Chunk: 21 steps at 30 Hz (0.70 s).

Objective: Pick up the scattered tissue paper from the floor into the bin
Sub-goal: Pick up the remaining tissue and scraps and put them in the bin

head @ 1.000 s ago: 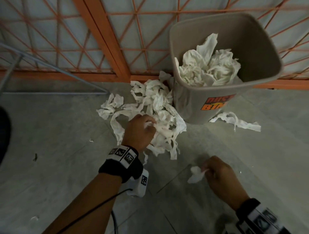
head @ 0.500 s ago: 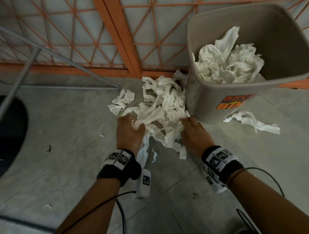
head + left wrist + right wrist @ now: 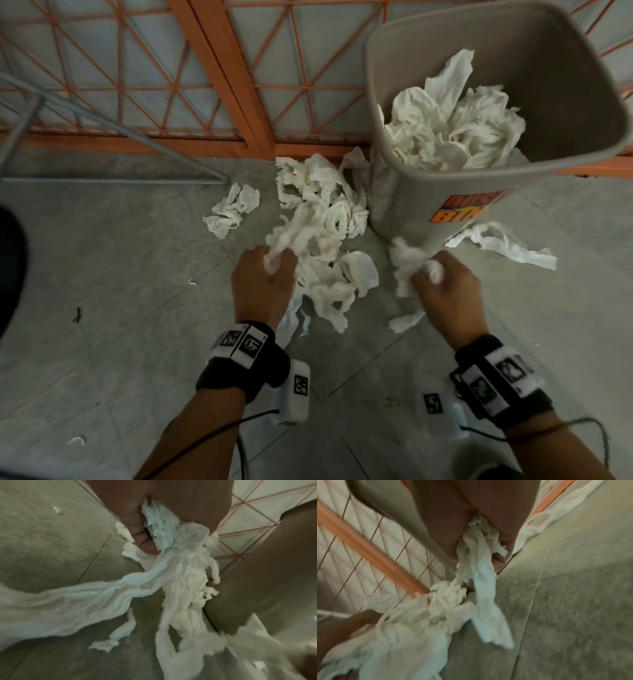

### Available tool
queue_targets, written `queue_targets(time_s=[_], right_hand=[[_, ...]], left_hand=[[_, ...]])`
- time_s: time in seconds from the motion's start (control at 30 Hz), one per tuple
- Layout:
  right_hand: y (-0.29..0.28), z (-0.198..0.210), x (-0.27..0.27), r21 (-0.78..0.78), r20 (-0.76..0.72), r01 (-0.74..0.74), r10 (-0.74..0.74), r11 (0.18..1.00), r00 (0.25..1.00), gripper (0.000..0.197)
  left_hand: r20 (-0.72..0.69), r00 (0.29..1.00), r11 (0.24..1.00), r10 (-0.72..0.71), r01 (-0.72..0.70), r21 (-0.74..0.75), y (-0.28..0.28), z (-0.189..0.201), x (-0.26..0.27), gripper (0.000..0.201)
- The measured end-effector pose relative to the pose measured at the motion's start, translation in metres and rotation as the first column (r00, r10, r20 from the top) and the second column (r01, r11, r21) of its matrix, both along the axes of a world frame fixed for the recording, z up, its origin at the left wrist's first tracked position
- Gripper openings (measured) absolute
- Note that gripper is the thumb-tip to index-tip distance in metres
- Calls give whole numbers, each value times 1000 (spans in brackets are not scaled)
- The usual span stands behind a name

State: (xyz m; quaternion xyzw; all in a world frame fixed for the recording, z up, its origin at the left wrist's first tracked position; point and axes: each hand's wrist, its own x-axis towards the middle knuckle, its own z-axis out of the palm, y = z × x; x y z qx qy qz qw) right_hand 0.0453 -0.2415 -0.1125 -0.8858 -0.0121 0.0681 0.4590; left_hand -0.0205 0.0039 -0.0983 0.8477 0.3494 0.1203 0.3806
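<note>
1. Floor (image 3: 102, 291) fills the scene, grey tile, with an orange grille wall (image 3: 222, 68) running along its far edge.
2. Bin (image 3: 411, 205) next, a tall tan one standing upright against that grille on the right, an orange label on its near face, and a heap of binned tissue (image 3: 445, 137) showing crumpled inside.
3. Tissue pile (image 3: 325, 222), the big white tangle, lies on the floor touching the bin's left side and reaching down to the hands.
4. Left hand (image 3: 262, 284) sits at the near edge of that pile, fingers curled, and its grip is clenched on a bunch of it; the left wrist view shows the paper (image 3: 161, 534) squeezed between thumb and fingers with a long strip trailing to the floor.
5. Right hand (image 3: 445, 291) is just in front of the bin, its grip closed round a held wad (image 3: 407, 267) of tissue, tails hanging below; the right wrist view has the strip (image 3: 481, 561) dangling out of the fist.
6. Long strip (image 3: 500, 243) lies on the floor to the bin's right, touching its base.
7. Small clump (image 3: 233, 209) sits left of the pile, apart from it.
8. Tiny scraps (image 3: 193, 282) dot the floor at left.
</note>
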Motion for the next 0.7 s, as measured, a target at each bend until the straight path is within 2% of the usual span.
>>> queue_targets(time_s=[0.03,0.07,0.13,0.17,0.23,0.33,0.37,0.43,0.53,0.6,0.7], right_hand=[[-9,2,3,18,5,62,-62,998,998,8],[-18,3,6,35,13,110,-110,993,994,11],[-34,2,18,56,56,158,-161,986,985,29],[-40,1,25,36,63,168,-170,985,983,38],[-48,-3,40,-53,34,186,-185,981,982,50],[-51,-16,57,-207,-52,166,-180,964,982,61],[-51,-21,59,-261,-80,137,-163,956,983,61],[-49,-30,56,-341,-77,82,-114,937,990,54],[-48,-32,48,-384,18,85,-84,919,996,35],[-50,-30,41,-395,21,66,-63,916,998,29],[-47,-22,27,-393,-112,-67,24,917,993,25]], left_hand=[[56,998,1000,-3,3,4,-2,2,3,38],[110,993,998,-43,37,53,-3,3,5,30],[143,974,975,-174,149,166,-8,3,10,20],[120,962,961,-243,223,164,-13,5,11,25],[18,912,907,-410,405,116,-27,5,11,46],[-179,763,756,-621,643,121,-50,-11,6,67],[-231,721,719,-654,687,109,-57,-18,5,71],[-344,670,696,-658,715,61,-65,-29,5,74],[-390,663,706,-639,707,46,-67,-32,8,59],[-318,692,728,-648,685,8,-63,-27,10,44],[-105,794,801,-599,597,-45,-55,-12,8,21]])
